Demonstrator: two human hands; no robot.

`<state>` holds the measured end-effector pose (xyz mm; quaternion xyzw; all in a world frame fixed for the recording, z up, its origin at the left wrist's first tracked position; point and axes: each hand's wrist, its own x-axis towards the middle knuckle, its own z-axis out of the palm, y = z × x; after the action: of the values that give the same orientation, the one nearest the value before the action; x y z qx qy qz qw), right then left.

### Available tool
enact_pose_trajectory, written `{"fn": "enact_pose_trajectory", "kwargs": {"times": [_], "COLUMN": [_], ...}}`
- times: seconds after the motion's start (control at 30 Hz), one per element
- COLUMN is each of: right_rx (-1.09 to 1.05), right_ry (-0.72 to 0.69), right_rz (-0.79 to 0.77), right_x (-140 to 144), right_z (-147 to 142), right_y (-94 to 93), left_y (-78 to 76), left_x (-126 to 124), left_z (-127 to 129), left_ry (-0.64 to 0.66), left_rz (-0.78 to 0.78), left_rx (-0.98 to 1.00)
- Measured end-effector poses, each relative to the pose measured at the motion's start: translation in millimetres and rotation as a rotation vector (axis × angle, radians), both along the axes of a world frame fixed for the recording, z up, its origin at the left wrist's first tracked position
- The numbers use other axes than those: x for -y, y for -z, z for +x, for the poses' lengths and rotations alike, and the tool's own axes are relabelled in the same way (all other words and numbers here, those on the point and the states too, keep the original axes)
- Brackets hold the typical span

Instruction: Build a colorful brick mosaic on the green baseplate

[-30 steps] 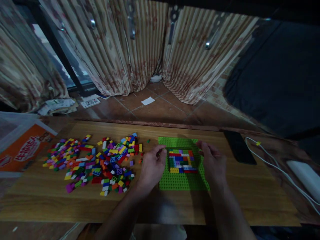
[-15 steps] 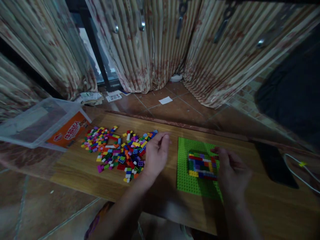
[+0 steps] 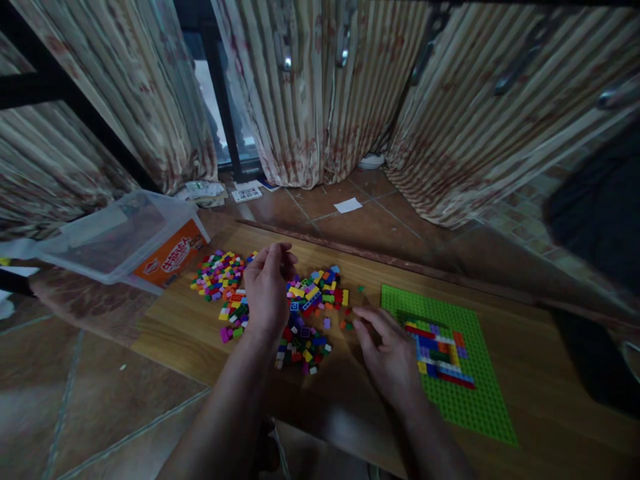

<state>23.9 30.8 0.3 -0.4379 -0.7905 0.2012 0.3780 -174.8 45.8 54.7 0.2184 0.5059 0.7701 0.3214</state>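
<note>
My left hand (image 3: 267, 288) hovers, fingers curled in a loose grip that seems empty, over the brick pile (image 3: 280, 303) on the worktop (image 3: 525, 373), my right hand (image 3: 387, 353) open beside the green baseplate (image 3: 465, 393); picking 1 brick needs a fine pinch.

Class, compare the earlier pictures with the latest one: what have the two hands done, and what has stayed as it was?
The left hand left the green baseplate and moved left over the pile of loose bricks. The right hand came off the brick build and now rests at the baseplate's left edge, near the pile. Whether either hand holds a brick cannot be told. Baseplate, build and plastic box look unchanged.
</note>
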Motion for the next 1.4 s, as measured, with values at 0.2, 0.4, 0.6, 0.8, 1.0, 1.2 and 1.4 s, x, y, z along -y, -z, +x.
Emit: {"fn": "enact_pose_trajectory", "kwargs": {"times": [0.2, 0.4, 0.6, 0.8, 1.0, 1.2, 1.4], "right_rx": [0.127, 0.235, 0.265, 0.186, 0.103, 0.066, 0.104], "right_ry": [0.038, 0.037, 0.009, -0.016, 0.009, 0.117, 0.231], "right_rz": [-0.001, 0.041, 0.013, -0.044, -0.067, -0.132, -0.205], "right_x": [-14, -29, -34, -26, -12, -9, -8], "right_z": [-18, -31, -34, -27, 2, 75, 145], "right_y": [7.1, 12.5, 16.3, 5.6, -11.3, -26.2, -30.9], "left_y": [-5.0, -6.9, -7.8, -8.3, 1.6, 15.2, 15.4], "left_x": [5, 8, 9, 10, 10, 14, 26], "left_z": [-11, -15, -19, -15, 11, 64, 115], "left_ry": [0.004, 0.042, 0.071, 0.104, 0.387, 0.782, 1.199], "left_rz": [-0.02, -0.058, -0.072, -0.106, -0.251, -0.265, -0.356], "left_rx": [0.07, 0.096, 0.124, 0.105, -0.182, -0.319, -0.236]}}
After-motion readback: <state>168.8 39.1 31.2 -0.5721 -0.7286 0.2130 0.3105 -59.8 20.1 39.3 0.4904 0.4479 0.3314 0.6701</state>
